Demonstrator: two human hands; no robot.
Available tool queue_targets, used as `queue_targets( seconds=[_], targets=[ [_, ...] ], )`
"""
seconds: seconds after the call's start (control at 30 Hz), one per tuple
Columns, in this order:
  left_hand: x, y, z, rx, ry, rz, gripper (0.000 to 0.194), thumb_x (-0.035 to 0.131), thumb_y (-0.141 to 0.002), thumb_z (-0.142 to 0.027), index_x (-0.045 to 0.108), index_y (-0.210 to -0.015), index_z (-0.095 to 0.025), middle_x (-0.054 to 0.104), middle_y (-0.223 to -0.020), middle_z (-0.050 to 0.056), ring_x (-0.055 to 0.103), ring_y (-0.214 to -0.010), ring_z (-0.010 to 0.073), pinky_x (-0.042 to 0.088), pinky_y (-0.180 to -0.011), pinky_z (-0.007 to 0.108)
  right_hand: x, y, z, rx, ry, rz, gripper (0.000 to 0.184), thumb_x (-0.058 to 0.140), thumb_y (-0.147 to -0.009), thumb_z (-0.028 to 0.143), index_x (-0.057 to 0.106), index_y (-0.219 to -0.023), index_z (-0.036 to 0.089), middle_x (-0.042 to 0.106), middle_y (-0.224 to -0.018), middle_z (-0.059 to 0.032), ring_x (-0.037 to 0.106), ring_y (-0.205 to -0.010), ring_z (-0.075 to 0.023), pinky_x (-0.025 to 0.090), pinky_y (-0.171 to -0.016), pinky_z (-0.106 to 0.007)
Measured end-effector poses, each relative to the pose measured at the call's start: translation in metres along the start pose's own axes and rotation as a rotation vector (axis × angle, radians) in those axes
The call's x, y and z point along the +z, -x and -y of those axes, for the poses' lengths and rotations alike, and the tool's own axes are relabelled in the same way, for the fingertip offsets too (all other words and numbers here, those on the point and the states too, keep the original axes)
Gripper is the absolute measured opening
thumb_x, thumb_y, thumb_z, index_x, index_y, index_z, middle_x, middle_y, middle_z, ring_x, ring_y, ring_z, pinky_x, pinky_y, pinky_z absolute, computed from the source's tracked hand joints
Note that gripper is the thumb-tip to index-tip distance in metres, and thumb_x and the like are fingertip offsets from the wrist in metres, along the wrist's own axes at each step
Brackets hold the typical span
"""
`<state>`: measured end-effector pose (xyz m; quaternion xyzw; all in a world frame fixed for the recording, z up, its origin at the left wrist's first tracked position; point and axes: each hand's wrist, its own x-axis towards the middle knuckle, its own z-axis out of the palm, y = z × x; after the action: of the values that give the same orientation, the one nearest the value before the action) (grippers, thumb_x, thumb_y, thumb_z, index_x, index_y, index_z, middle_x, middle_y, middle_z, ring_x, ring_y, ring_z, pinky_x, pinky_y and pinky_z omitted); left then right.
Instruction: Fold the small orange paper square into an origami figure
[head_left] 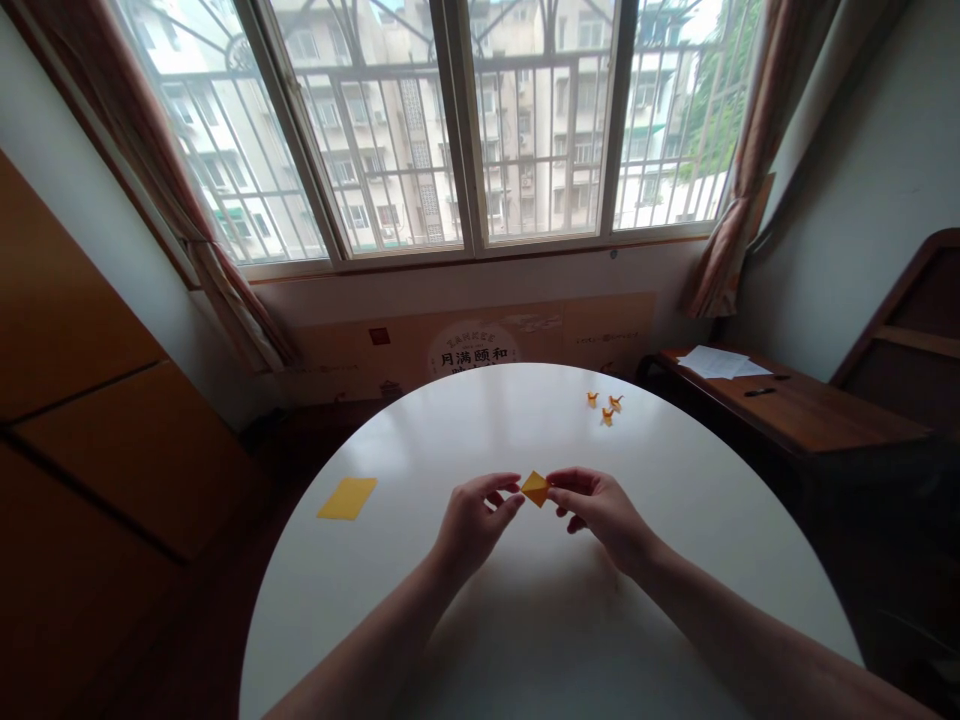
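Note:
A small yellow paper square (535,489), folded and turned like a diamond, is held up above the white table between my two hands. A crease runs across its middle. My right hand (596,505) pinches its right corner between thumb and forefinger, the other fingers curled below. At the left corner, the thumb and fingertips of my left hand (476,515) close around the edge of the paper. Further off to the right stand several small folded paper birds (607,415) in orange-yellow, grouped together. A stack or sheet of flat yellow paper (347,498) lies left of my left hand.
The round white table (450,420) has its curved edge on both sides of my arms. At the right, a wooden bench (817,405) carries white papers (721,362) and a dark pen (759,392). Behind the table are a barred window and a printed cardboard panel (337,350).

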<state>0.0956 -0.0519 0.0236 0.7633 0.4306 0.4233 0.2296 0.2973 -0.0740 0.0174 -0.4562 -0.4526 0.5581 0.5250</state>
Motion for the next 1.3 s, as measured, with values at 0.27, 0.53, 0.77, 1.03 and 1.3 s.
queue_targets(
  seconds=[0.27, 0.53, 0.77, 1.03, 1.3],
  targets=[
    [0.001, 0.000, 0.003, -0.019, -0.011, -0.017, 0.020, 0.068, -0.083, -0.023, 0.076, -0.101, -0.017, 0.078, -0.082, 0.005, 0.067, -0.064, 0.0150, 0.057, -0.062, 0.026, 0.000, 0.001, 0.002, 0.005, 0.009, -0.002, 0.035, 0.084, -0.065, 0.040, 0.075, -0.090, 0.016, 0.074, -0.078, -0.0071, 0.061, -0.062, -0.0160, 0.045, -0.048, -0.024],
    [0.000, 0.002, -0.003, -0.040, 0.021, 0.041, 0.020, 0.065, -0.086, -0.026, 0.077, -0.098, -0.017, 0.077, -0.079, 0.005, 0.067, -0.063, 0.0157, 0.054, -0.055, 0.023, 0.002, 0.002, 0.002, -0.015, 0.035, -0.008, 0.037, 0.083, -0.065, 0.042, 0.075, -0.089, 0.016, 0.074, -0.076, -0.0062, 0.061, -0.062, -0.0168, 0.045, -0.049, -0.025],
    [0.000, 0.002, -0.007, -0.066, 0.043, 0.084, 0.023, 0.068, -0.083, -0.028, 0.077, -0.102, -0.016, 0.078, -0.091, 0.007, 0.065, -0.067, 0.0152, 0.053, -0.059, 0.024, 0.000, 0.001, -0.001, -0.034, 0.059, 0.022, 0.036, 0.081, -0.068, 0.041, 0.074, -0.093, 0.015, 0.074, -0.080, -0.0071, 0.061, -0.064, -0.0164, 0.046, -0.049, -0.025],
    [0.001, 0.002, -0.006, -0.077, 0.057, 0.066, 0.020, 0.070, -0.082, -0.028, 0.078, -0.098, -0.018, 0.077, -0.087, 0.006, 0.064, -0.067, 0.0155, 0.051, -0.060, 0.024, 0.002, 0.004, 0.002, -0.055, 0.061, 0.020, 0.037, 0.082, -0.065, 0.041, 0.075, -0.091, 0.015, 0.072, -0.074, -0.0062, 0.059, -0.063, -0.0165, 0.047, -0.049, -0.025],
    [0.005, 0.002, -0.007, -0.306, 0.322, 0.071, 0.022, 0.069, -0.081, -0.035, 0.077, -0.084, -0.014, 0.066, -0.061, 0.003, 0.056, -0.051, 0.0125, 0.045, -0.046, 0.021, -0.001, -0.001, -0.006, -0.126, 0.051, 0.058, 0.040, 0.082, -0.069, 0.042, 0.073, -0.099, 0.016, 0.074, -0.080, -0.0071, 0.061, -0.064, -0.0165, 0.049, -0.048, -0.024]
  ],
)
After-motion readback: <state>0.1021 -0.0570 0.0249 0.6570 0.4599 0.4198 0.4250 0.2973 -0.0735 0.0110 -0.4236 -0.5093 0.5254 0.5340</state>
